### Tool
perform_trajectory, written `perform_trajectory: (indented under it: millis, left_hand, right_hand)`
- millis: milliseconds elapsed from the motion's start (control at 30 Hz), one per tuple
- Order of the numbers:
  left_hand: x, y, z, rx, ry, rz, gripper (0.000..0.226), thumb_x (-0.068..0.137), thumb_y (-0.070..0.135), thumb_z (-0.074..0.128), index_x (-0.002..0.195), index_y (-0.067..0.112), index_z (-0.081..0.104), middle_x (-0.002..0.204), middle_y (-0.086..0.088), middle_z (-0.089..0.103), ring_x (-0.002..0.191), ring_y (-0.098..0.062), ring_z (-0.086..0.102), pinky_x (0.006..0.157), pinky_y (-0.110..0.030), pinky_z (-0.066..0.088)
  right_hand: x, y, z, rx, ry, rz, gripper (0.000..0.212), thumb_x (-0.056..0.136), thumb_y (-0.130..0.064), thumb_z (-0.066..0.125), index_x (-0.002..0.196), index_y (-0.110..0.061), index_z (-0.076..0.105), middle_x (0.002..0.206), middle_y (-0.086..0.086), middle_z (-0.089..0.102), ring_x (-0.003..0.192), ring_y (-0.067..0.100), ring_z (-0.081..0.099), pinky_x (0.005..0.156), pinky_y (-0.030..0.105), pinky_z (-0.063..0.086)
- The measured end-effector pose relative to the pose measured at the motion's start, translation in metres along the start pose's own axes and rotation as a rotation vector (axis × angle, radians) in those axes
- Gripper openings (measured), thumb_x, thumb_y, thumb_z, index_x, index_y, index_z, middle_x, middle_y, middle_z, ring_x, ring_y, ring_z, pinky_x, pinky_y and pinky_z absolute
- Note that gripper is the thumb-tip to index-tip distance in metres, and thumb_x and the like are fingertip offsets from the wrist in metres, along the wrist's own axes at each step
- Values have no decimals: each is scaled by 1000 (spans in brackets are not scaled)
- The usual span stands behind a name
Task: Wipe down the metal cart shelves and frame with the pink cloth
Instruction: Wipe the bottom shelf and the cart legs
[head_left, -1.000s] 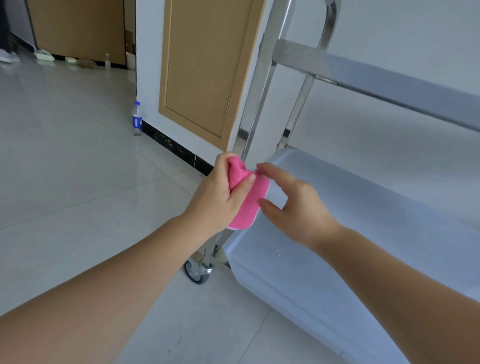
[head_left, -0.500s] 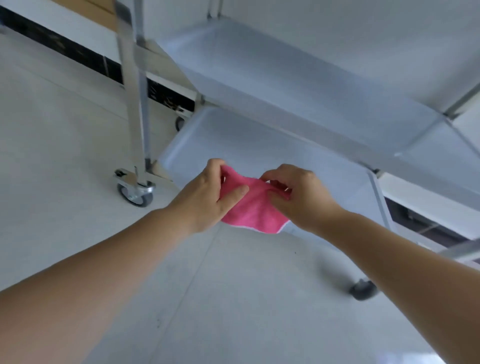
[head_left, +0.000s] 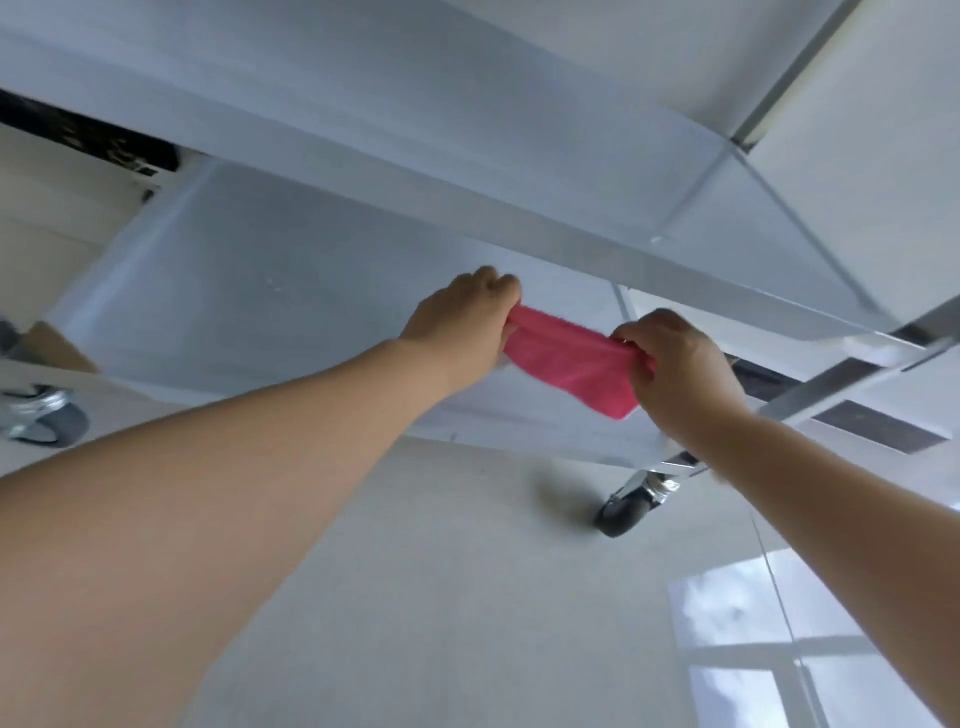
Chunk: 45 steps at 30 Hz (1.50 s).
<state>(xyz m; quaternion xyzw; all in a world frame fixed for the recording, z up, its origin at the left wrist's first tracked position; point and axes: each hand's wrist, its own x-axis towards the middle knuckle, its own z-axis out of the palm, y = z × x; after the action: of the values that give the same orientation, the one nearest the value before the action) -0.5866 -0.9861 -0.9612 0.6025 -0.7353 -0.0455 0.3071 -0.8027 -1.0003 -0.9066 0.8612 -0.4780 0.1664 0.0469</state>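
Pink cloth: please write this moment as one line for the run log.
phase: cloth stretched | left hand: grips one end | right hand: grips other end | pink cloth: above lower shelf | wiping: not seen

Looks like an indoor utility or service room, maybe commercial. Evidence: stainless metal cart (head_left: 519, 171) with flat shelves above and beyond the left hand (head_left: 462, 322), on swivel casters; one caster (head_left: 626, 512) just below the right hand (head_left: 675, 364), another caster (head_left: 44, 421) far left of the left hand. Glossy pale tiled floor (head_left: 441, 597) under both hands, window reflection lower right. Plain white wall with dark skirting (head_left: 88, 140) up left
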Motion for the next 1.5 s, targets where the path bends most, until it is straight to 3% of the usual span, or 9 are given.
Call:
perform_trajectory:
  millis: [133, 233, 333, 467, 567, 700, 933, 1333, 1500]
  left_hand:
    - [21, 22, 32, -42, -36, -20, 3, 88, 14, 52, 90, 15, 50, 103, -14, 49, 89, -34, 52, 68, -42, 47]
    - [6, 25, 65, 43, -258, -87, 17, 83, 7, 50, 83, 24, 47, 110, -8, 47, 98, -32, 50, 73, -36, 42]
    - [-8, 26, 86, 53, -356, -89, 26, 78, 7, 49, 99, 20, 59, 122, -5, 49, 107, -30, 48, 83, -35, 44]
    - [-17, 29, 83, 40, -470, -99, 37, 75, 10, 48, 104, 28, 62, 117, 3, 52, 109, -24, 48, 90, -39, 45]
    - [-22, 31, 74, 94, -531, -147, 43, 74, 8, 48, 111, 27, 59, 118, 3, 51, 111, -22, 47, 90, -39, 45]
    - [-27, 33, 54, 178, -520, -263, 44, 81, 9, 47, 120, 27, 54, 127, -1, 47, 118, -24, 45, 94, -40, 42]
    - [-41, 43, 28, 211, -432, -444, 41, 86, 13, 45, 126, 23, 49, 134, 0, 45, 122, -21, 42, 96, -37, 41]
    - [-36, 1, 70, 102, -234, -240, 29, 87, 19, 44, 111, 18, 60, 117, -2, 56, 108, -24, 50, 82, -38, 47]
    - [-45, -14, 81, -39, -60, -184, 24, 85, 18, 47, 101, 15, 65, 106, -1, 62, 102, -24, 54, 79, -39, 49]
  right_hand:
    - [-11, 42, 1, -89, 38, -43, 33, 73, 8, 54, 96, -8, 68, 92, 13, 63, 82, 36, 61, 66, 40, 53]
    - [-40, 59, 27, -112, -308, -138, 39, 79, 3, 51, 108, -16, 67, 100, 7, 64, 90, 31, 63, 73, 38, 52]
    - [-57, 73, 49, -100, -544, -227, 37, 86, -8, 51, 117, -24, 62, 105, -2, 63, 96, 23, 61, 75, 35, 52]
    - [-46, 79, 63, -54, -512, -407, 23, 87, -11, 49, 104, -13, 64, 102, 2, 63, 91, 26, 61, 69, 36, 53]
    - [-31, 78, 78, 39, -461, -555, 31, 89, -9, 48, 116, -10, 62, 124, 6, 61, 104, 30, 61, 76, 43, 55]
    - [-14, 82, 105, 48, -518, -769, 45, 97, -20, 41, 140, -6, 39, 148, 10, 38, 136, 23, 37, 114, 28, 23]
    - [-18, 101, 125, -18, -610, -792, 57, 99, -40, 13, 146, -20, -12, 151, -9, -16, 143, 9, -12, 114, 23, -12]
    - [-26, 97, 129, -79, -591, -664, 54, 97, -44, 9, 143, -28, -15, 154, -8, -9, 144, 9, -11, 117, 32, -5]
    - [-27, 91, 123, -48, -580, -627, 54, 99, -35, 21, 146, -16, 2, 155, 0, 6, 145, 17, 4, 119, 39, 9]
